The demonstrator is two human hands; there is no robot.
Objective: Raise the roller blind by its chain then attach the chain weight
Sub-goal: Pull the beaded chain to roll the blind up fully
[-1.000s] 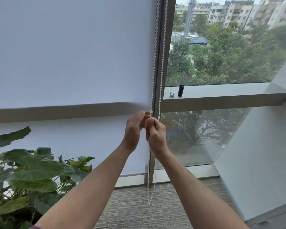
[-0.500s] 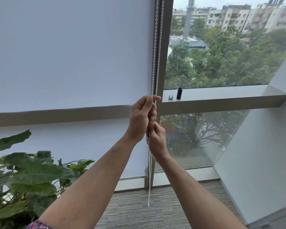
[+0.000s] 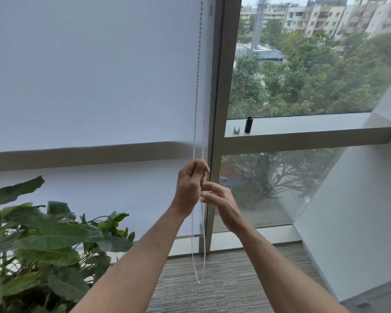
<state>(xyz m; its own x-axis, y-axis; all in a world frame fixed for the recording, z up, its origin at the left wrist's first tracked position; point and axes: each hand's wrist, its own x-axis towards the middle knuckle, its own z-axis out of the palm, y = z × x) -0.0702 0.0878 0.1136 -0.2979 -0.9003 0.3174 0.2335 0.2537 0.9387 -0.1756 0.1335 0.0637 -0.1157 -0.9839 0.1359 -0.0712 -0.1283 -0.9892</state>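
Note:
A white roller blind (image 3: 95, 71) covers the left window pane down to near the floor. Its white bead chain (image 3: 197, 86) hangs in a loop along the blind's right edge, ending just above the carpet (image 3: 199, 280). My left hand (image 3: 190, 186) is closed around the chain at sill height. My right hand (image 3: 221, 199) sits just below and to the right, fingers spread and loose by the chain. A black cylinder, the chain weight (image 3: 248, 124), stands upright on the window ledge (image 3: 314, 129), with a small metal clip (image 3: 236, 130) beside it.
A large leafy plant (image 3: 43, 240) fills the lower left. The grey window post (image 3: 221, 109) runs vertically just right of the chain. A slanted white wall (image 3: 359, 199) closes in the right side. Striped carpet (image 3: 212, 290) lies below.
My left hand has come down along the chain from the ledge height. My right hand has released its grip and its fingers have spread. The chain's loop now hangs wider.

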